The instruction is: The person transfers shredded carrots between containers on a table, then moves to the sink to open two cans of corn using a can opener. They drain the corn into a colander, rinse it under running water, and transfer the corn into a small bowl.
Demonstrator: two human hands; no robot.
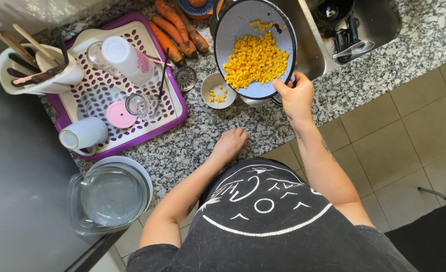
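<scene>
The left hand (229,145) is laid flat and open on the granite counter (202,138), holding nothing. The right hand (296,98) is closed around the rim of a pale colander (233,30), which is tilted above the counter with yellow corn kernels (254,61) gathered inside. Just left of it, a small bowl (218,90) containing a few kernels is seen, with carrots (175,27) behind and a purple-edged drying tray (175,108) further left.
</scene>
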